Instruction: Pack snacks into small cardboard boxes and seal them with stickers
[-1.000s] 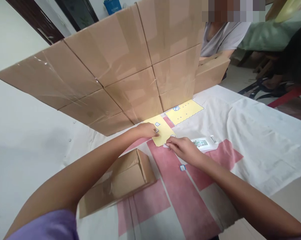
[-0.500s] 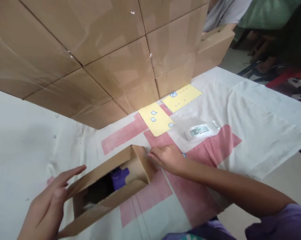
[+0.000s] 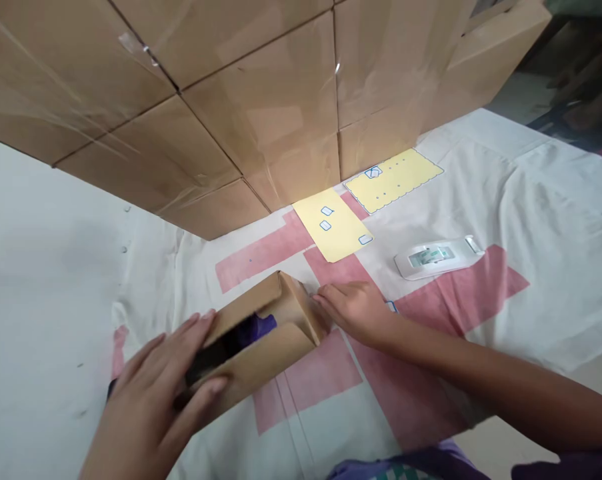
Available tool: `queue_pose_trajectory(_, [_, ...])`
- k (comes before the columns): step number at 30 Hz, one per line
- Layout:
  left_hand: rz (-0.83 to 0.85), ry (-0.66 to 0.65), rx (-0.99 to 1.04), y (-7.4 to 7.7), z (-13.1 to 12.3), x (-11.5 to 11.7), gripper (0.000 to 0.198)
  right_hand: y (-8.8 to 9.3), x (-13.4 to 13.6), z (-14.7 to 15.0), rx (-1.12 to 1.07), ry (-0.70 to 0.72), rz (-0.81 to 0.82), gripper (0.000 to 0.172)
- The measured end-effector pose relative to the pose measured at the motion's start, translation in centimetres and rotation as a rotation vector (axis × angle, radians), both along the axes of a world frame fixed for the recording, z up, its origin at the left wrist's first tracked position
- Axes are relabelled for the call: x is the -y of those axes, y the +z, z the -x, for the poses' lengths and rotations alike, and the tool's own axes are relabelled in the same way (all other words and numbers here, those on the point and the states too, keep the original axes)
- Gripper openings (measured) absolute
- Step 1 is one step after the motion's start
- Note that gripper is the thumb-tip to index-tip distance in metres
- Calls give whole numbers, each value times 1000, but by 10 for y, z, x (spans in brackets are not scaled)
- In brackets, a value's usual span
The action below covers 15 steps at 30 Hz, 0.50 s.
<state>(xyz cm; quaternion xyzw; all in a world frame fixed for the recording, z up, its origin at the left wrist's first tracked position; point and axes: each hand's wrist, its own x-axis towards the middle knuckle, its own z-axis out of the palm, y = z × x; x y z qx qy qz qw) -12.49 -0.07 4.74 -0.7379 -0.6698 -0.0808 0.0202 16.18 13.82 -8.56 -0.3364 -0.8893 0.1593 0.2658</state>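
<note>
A small open cardboard box (image 3: 261,363) lies on the cloth in front of me, with a purple item (image 3: 259,328) and something dark inside it. My left hand (image 3: 155,390) spans its left end, fingers on the far wall and thumb on the near wall, closed around it. At the right end, my right hand (image 3: 358,310) has its fingers curled and pressed together against the end panel. Exactly what those fingertips pinch is partly hidden. Beyond the right hand are a yellow sheet (image 3: 325,243) with small blue-edged stickers and a white device (image 3: 438,258) with a window.
A tall stack of taped cardboard boxes (image 3: 275,100) stands at the back. A second yellow sheet (image 3: 405,177) lies against its foot. White cloth with pink patches (image 3: 545,200) covers the table, wrinkled on the right. The floor (image 3: 515,443) shows past the table's near edge.
My left hand has moved from beside the box's left end to over it and closed on its walls. The box opening looks narrower. My right hand stays at the right end; the view has shifted.
</note>
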Motion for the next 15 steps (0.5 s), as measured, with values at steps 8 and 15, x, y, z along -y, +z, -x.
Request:
queue_pose_trajectory(8, [-70, -107, -54, -25, -17, -10, 54, 1, 2, 6, -18, 8, -143, 36])
queue_pose_trajectory(15, [-46, -52, 48, -24, -23, -7, 49, 0, 6, 10, -121, 69, -11, 33])
